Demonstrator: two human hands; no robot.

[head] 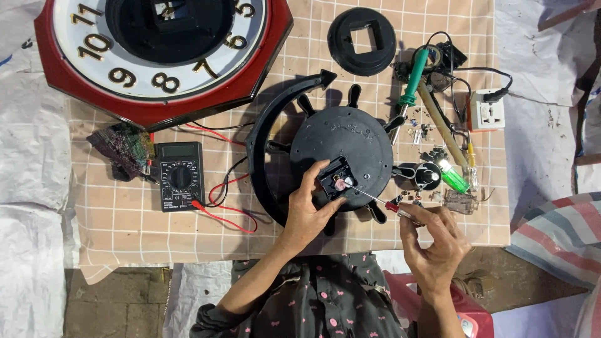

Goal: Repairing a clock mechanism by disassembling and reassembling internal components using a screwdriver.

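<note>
A black round clock back [350, 141] with spoke-like knobs and a curved black arc lies on the checked cloth. At its lower middle sits a small black clock movement [335, 177] with a pink centre. My left hand [308, 209] pinches that movement between thumb and fingers. My right hand [433, 241] grips a thin screwdriver [375, 198] with a red collar; its tip reaches the pink centre of the movement.
A large red octagonal clock face [156, 56] lies at the top left. A black multimeter [179, 176] with red and black leads sits left of the work. A black ring cover [362, 40], a green-handled soldering iron [413, 78], a white socket [487, 109] and several small parts lie at the right.
</note>
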